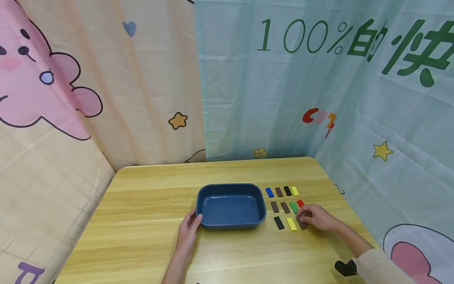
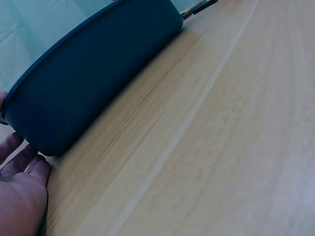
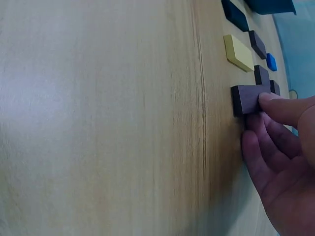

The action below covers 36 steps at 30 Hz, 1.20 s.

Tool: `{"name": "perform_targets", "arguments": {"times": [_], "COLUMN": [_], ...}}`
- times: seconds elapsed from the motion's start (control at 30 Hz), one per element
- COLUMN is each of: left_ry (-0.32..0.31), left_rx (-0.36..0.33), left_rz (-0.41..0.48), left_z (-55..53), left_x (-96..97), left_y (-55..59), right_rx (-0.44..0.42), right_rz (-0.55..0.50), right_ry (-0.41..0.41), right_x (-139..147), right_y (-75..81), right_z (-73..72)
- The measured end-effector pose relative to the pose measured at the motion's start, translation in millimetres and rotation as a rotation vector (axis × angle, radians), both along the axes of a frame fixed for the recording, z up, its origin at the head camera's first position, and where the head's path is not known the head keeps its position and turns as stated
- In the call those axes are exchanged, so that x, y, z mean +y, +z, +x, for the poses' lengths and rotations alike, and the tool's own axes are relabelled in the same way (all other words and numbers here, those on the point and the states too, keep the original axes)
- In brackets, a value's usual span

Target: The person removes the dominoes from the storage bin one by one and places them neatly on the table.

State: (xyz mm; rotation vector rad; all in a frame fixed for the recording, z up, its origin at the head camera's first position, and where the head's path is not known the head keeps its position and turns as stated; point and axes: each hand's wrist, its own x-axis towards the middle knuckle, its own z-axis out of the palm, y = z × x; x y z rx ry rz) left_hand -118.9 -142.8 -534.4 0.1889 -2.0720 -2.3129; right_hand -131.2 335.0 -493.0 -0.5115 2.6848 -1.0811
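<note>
A dark blue rectangular plastic basin (image 1: 230, 226) stands on the table. My left hand (image 1: 187, 230) grips its near left corner, thumb over the rim and fingers against the outer wall. Right of the basin, my right hand (image 1: 319, 217) pinches a brown block (image 3: 248, 100) between thumb and fingers, at the near right end of the rows of small flat blocks. Beside it lie a yellow block (image 1: 291, 224) and a black block (image 1: 278, 223). Just beyond the right fingers are a red block (image 1: 300, 203), partly covered, and a green block (image 1: 294, 207).
Farther rows hold a blue block (image 1: 269, 192), another black block (image 1: 287, 191), another yellow block (image 1: 295, 191) and several brown blocks (image 1: 274, 207). A black object (image 1: 345, 268) shows by the right sleeve. Printed curtains (image 1: 248, 98) hang behind the wooden table (image 1: 149, 205).
</note>
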Motion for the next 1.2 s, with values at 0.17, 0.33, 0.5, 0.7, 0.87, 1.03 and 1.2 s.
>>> {"name": "perform_targets", "arguments": {"times": [0.17,0.33,0.5,0.7,0.87,1.03,1.2], "left_ry": [0.002,0.003,0.003,-0.009,-0.008,-0.009,-0.032], "left_rx": [-0.006,-0.008,0.006,0.016,0.013,-0.001,-0.014], "left_rz": [0.001,0.001,0.000,-0.015,-0.028,-0.007,0.075], "left_z": [0.3,-0.9,-3.4,-3.1,-3.6,-3.9,-3.7], "left_x": [0.1,1.7,4.7,7.8,7.3,5.1,-2.5], "left_y": [-0.3,-2.4,-3.8,-2.8,-3.0,-2.9,10.4], "right_rx": [0.059,0.089,0.098,0.117,0.148,0.179,0.186], "right_rz": [0.040,0.073,0.092,0.106,0.119,0.123,0.117], "right_ry": [-0.023,-0.028,-0.046,-0.088,-0.112,-0.116,-0.132], "right_x": [0,0,0,0,3,2,-4], "right_y": [-1.9,-3.6,-7.1,-11.6,-16.0,-18.1,-7.5], "right_z": [1.0,2.3,3.9,9.0,10.2,8.9,1.6]}}
